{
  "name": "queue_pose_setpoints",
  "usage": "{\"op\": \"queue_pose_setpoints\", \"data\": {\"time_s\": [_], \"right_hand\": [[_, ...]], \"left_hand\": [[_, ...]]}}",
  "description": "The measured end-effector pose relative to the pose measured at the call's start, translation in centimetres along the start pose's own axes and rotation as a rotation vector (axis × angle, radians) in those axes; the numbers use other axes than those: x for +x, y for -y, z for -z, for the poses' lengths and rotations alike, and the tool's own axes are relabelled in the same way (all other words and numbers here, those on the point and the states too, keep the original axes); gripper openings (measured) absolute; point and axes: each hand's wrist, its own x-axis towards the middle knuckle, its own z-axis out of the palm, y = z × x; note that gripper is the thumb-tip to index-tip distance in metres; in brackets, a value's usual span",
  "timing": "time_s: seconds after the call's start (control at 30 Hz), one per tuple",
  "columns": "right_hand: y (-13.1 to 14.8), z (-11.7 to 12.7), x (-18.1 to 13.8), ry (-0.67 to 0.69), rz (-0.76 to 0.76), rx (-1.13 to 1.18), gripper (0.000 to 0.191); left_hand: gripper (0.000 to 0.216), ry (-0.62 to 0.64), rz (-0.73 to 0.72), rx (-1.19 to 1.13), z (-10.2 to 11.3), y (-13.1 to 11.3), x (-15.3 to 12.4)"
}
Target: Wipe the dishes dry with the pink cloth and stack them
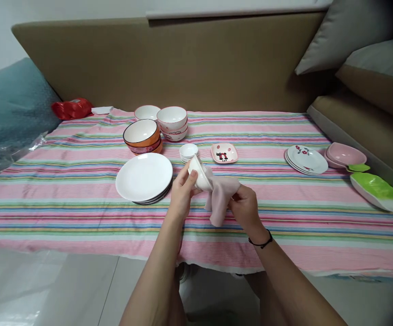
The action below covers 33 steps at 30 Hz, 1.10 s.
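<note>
My left hand (181,192) grips a small white dish (199,174), tilted on its side above the striped cloth. My right hand (244,207) is closed on a pale pink cloth (220,195), which is pressed against the inside of the dish and hangs down below it. A black band sits on my right wrist. Just behind the dish stands a small stack of matching white dishes (188,152).
On the striped cloth (63,199) lie a stack of white plates (144,177), orange bowls (142,136), pink-rimmed bowls (172,122), a cat-print dish (224,153), flowered plates (307,159), pink bowls (346,155) and a green leaf dish (378,191). Sofa cushions rise behind and right.
</note>
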Motion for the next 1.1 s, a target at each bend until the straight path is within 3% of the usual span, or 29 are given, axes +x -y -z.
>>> {"op": "queue_pose_setpoints", "data": {"time_s": [0.17,0.3,0.43,0.57,0.7,0.83,0.97,1.03,1.1], "right_hand": [[0.3,-0.8,0.2,0.044,0.186,-0.058,0.006],[0.5,-1.3,-0.5,0.075,0.239,-0.077,0.024],[0.0,-1.2,-0.6,0.099,0.257,-0.113,0.016],[-0.6,-0.8,0.2,0.175,0.339,-0.249,0.014],[-0.9,-0.9,0.5,0.284,0.416,-0.374,0.029],[0.0,-1.4,-0.6,0.26,0.288,-0.142,0.03],[1.1,-2.2,-1.7,0.239,0.107,0.124,0.038],[1.1,-2.3,-1.7,0.251,0.121,0.081,0.028],[0.8,-2.2,-1.2,0.3,0.242,-0.068,0.022]], "left_hand": [[0.059,0.046,0.029,0.025,-0.2,0.2,-0.1],[0.059,0.067,0.049,0.065,-0.5,0.3,-0.3],[0.061,0.007,-0.018,0.051,-0.5,0.2,-0.3],[0.059,-0.021,0.013,-0.019,-0.2,-0.2,-0.4],[0.052,-0.01,0.073,-0.061,-0.2,-0.1,-0.2],[0.047,-0.121,0.091,-0.082,-0.7,0.5,0.0],[0.027,-0.172,-0.009,-0.027,-1.3,0.7,0.1],[0.018,-0.186,-0.046,-0.008,-1.5,0.6,0.2],[0.018,-0.233,-0.065,-0.026,-1.5,0.5,0.5]]}}
